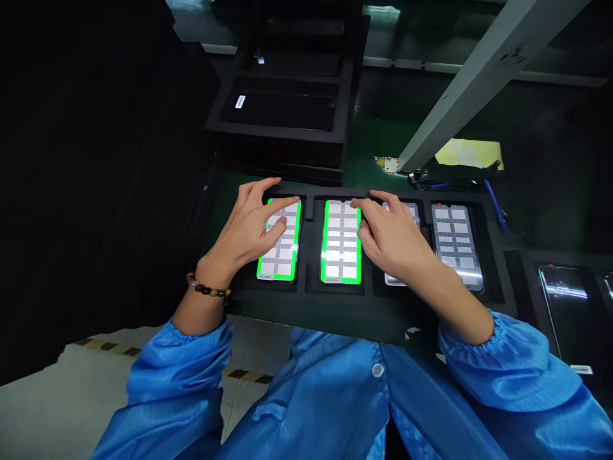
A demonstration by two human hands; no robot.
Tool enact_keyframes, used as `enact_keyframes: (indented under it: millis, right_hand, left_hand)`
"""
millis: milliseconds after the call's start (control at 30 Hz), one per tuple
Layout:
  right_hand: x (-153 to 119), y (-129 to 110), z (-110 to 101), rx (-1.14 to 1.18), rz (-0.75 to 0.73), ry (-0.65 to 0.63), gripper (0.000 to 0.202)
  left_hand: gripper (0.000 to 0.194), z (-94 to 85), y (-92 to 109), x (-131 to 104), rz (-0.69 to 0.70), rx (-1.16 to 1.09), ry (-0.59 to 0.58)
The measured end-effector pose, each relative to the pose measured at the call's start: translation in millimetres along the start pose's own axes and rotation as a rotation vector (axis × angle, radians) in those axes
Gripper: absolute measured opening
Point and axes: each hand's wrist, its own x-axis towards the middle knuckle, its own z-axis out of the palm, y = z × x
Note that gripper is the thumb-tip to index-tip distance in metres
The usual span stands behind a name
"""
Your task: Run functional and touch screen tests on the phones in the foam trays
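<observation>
A black foam tray (pixel 313 255) lies in front of me with several lit smartphones in its slots. My left hand (pixel 253 223) is over the leftmost phone (pixel 278 262), fingers spread, index fingertip at its top right corner. That phone shows a grey and white grid with a green border. My right hand (pixel 395 236) reaches the second phone (pixel 341 249), its index fingertip at the top right of that green-bordered screen. Beneath the right hand, a third phone (pixel 395 279) is partly hidden. The rightmost phone (pixel 453 236) shows a grid without green. Neither hand grips anything.
Stacked black trays with dark phones (pixel 282 112) stand at the back. A grey metal post (pixel 460 83) slants down behind the tray, near a yellow paper (pixel 469 153) and cables (pixel 450 183). Another tray with a dark phone (pixel 567 306) sits at the right.
</observation>
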Motion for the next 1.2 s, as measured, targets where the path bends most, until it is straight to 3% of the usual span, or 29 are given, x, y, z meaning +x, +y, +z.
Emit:
enact_keyframes:
  millis: [200, 333, 667, 767, 933, 1200]
  right_hand:
    - [12.8, -19.7, 14.8, 0.015, -0.044, -0.019, 0.043]
    - [17.8, -26.4, 24.4, 0.054, -0.094, -0.012, 0.043]
    - [3.4, -4.1, 12.1, 0.032, 0.009, 0.105, 0.043]
    - [4.6, -5.1, 13.9, 0.049, -0.022, 0.079, 0.042]
    - [5.5, -9.0, 16.4, 0.055, -0.057, 0.023, 0.043]
    - [-7.1, -10.6, 15.8, 0.019, -0.099, -0.001, 0.043]
  left_hand:
    - [0.047, 2.4, -2.6, -16.7, -0.17, 0.023, 0.155]
    - [0.045, 6.4, -6.8, -24.7, -0.206, 0.037, 0.252]
    - [0.04, 6.7, -7.6, -25.9, -0.193, 0.064, 0.326]
    - [0.041, 5.0, -3.7, -23.9, -0.142, 0.047, 0.29]
    - [0.047, 4.7, -1.6, -19.3, -0.039, 0.072, 0.134]
    - [0.048, 2.5, 3.5, -34.0, -0.032, 0.09, 0.084]
